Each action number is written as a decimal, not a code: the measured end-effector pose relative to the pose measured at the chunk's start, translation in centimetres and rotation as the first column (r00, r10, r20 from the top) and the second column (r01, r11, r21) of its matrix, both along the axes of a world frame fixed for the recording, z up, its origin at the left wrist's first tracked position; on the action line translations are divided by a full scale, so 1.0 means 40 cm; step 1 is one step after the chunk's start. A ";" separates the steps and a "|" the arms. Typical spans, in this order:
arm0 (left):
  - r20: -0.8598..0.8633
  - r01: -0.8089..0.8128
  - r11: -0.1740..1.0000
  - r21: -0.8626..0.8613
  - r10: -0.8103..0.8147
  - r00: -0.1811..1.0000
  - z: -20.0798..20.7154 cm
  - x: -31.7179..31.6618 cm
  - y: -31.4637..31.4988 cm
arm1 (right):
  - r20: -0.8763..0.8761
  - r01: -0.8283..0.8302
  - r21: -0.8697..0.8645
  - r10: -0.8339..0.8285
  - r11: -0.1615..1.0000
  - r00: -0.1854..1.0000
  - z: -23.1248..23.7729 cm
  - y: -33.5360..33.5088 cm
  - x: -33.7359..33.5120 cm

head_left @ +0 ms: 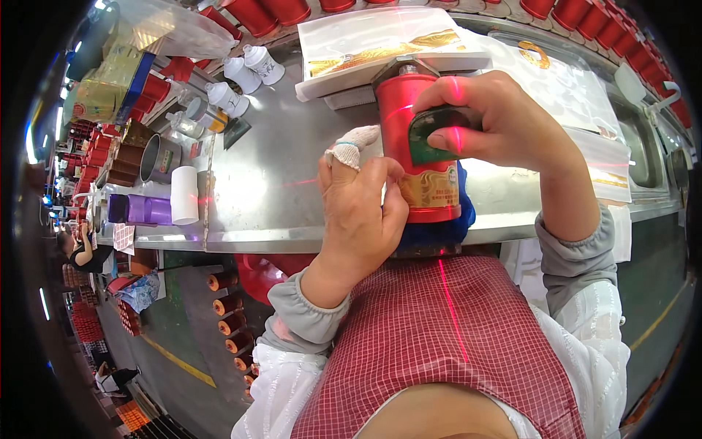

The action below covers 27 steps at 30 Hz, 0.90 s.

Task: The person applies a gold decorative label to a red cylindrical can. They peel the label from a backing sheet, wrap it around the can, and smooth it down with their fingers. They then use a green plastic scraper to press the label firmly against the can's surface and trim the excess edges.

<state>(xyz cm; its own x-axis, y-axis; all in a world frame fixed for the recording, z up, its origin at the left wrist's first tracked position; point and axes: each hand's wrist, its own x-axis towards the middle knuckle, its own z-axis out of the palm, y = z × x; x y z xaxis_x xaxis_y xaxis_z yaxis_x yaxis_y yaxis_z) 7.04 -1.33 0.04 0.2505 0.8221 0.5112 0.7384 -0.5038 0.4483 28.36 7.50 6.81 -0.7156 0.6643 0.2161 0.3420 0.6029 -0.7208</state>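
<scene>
A glossy red cylinder (398, 95) with a gold label (430, 189) near its front end lies on a blue cloth (466, 208) at the table edge. My right hand (504, 121) grips a flat dark green scraper (431, 135) and presses it against the cylinder just above the label. At the cylinder's left side is my left hand (358, 208), its thumb and forefinger drawn together by the label's edge. Whatever they pinch is hidden. One finger of that hand wears a white cloth finger cover (351, 150). Thin red light lines cross the cylinder and my right hand.
Behind the cylinder lies a stack of white sheets with gold print (380, 47). White bottles (245, 73) stand at the back left, a white roll (184, 195) and metal pot (160, 159) farther left. At right is a sink (643, 146). Red cylinders line the back.
</scene>
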 end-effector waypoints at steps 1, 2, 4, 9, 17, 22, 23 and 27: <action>0.010 -0.006 1.000 0.006 0.006 1.000 -0.002 0.001 0.000 | 0.004 0.005 -0.008 -0.005 1.000 1.000 0.003 -0.002 0.000; 0.019 -0.012 1.000 0.013 0.012 1.000 -0.004 0.003 0.000 | 0.006 0.010 -0.016 -0.010 1.000 1.000 0.004 -0.003 0.000; 0.023 -0.020 1.000 0.012 0.019 1.000 -0.002 0.003 -0.004 | -0.017 0.000 0.014 0.000 1.000 1.000 0.003 -0.002 0.002; 0.030 -0.021 1.000 -0.009 0.021 0.999 -0.003 -0.002 -0.012 | -0.026 -0.001 -0.007 0.001 1.000 1.000 -0.004 -0.002 0.005; 0.104 0.054 0.996 -0.074 -0.046 0.994 -0.003 -0.009 0.001 | 0.013 0.014 0.109 -0.015 0.994 1.000 -0.013 0.011 -0.005; 0.300 0.078 0.976 -0.202 -0.014 0.954 -0.017 -0.022 0.002 | 0.050 -0.099 0.037 0.097 0.994 0.994 -0.006 0.047 -0.035; 0.329 0.068 0.979 -0.192 -0.001 0.944 -0.033 -0.025 0.005 | 0.061 -0.127 0.018 0.126 0.992 0.990 -0.010 0.054 -0.041; 0.360 0.092 0.941 -0.325 0.033 0.932 -0.042 -0.023 -0.005 | 0.025 -0.224 -0.013 0.224 0.975 0.974 -0.022 0.071 -0.051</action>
<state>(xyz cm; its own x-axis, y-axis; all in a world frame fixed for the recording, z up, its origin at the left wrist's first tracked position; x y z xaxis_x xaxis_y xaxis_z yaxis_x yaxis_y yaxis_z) 6.13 -1.53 -1.63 0.1307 0.9540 0.2698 0.4855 -0.2989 0.8216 26.30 10.36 5.91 -0.8517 0.4885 0.1897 0.2175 0.6589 -0.7201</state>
